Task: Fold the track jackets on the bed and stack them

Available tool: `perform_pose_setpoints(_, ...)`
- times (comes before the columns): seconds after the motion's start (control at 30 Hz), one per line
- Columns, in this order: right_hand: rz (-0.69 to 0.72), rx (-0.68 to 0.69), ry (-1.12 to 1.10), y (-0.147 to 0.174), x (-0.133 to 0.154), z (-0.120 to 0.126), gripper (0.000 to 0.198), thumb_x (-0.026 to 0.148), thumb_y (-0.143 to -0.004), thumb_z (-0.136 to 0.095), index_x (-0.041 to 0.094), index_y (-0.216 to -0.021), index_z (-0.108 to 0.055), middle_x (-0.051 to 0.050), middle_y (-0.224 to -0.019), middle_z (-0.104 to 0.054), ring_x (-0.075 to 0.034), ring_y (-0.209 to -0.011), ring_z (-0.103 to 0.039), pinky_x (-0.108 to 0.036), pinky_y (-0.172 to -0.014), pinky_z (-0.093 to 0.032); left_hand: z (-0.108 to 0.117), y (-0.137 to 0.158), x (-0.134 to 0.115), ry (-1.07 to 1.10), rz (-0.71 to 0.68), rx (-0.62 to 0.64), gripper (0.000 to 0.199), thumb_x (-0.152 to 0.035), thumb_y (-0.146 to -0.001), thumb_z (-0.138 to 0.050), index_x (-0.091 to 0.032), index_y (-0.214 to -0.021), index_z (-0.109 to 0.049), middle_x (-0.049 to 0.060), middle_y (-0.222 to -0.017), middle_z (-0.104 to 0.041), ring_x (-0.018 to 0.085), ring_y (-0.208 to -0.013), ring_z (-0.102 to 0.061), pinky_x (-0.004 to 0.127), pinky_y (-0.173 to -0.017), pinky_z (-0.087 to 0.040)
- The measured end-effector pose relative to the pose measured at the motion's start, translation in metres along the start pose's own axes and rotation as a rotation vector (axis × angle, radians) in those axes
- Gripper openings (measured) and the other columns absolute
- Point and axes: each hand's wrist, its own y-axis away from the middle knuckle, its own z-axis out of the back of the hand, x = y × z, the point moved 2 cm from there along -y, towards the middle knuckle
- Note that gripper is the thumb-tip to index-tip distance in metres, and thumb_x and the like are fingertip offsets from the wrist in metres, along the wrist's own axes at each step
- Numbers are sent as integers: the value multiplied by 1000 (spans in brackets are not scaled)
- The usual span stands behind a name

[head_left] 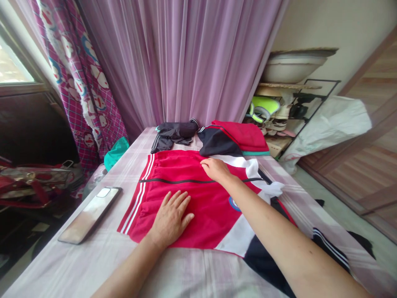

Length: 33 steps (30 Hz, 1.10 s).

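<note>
Lying flat: the red jacket (207, 203) is spread on the surface (93, 258) in front of you, its dark zip (182, 182) running from side to side.
Creases: the soft cloth may bunch up if your left hand (172, 217) pushes sideways or your right hand (215, 169) tugs too hard.
Dark sleeve (263, 265): your right arm (263, 207) crosses over it, so a low swing could drag and twist it.
Folded clothes (245, 136): they sit just past the jacket, near your right hand, so a bump might mess them up.
Phone (89, 215): it lies near the left edge, and a wide move of your left arm (133, 265) might knock it off.
Left hand: palm down on the red cloth, fingers a bit spread, thumb out, gripping nothing.
Right hand: fingers bent in, at the jacket's far edge; I cannot tell if they pinch the cloth.
Both hands: apart from each other, touching only the jacket.
</note>
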Motion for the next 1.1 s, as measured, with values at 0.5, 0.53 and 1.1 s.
perform_pose_setpoints(0.5,-74,225,-30,-179,4,-80,33,32,-84,-63,22,-114,-73,-6,-107,-75,-23,-100,-68,-28,-87,-49,6,2,-7,216,-58,134,50,-49,-99,-42,-24,-142,-52,2,-147,-55,24,-142,-40,48,-124,-23)
perform_pose_setpoints(0.53,-95,163,-23,-181,3,-82,34,32,-87,-59,21,-116,-72,-8,-112,-74,-24,-104,-66,-29,-90,-48,7,2,-7,224,-62,146,51,-49,-99,-42,-24,-142,-52,1,-147,-54,24,-143,-39,47,-124,-23)
perform_pose_setpoints(1.1,122,237,-116,-205,51,-88,63,48,-84,-62,18,-139,-56,-10,-139,-61,-27,-124,-58,-34,-104,-44,8,-2,-7,305,-25,305,60,-55,-100,-32,-20,-148,-44,3,-152,-47,25,-144,-39,47,-124,-25)
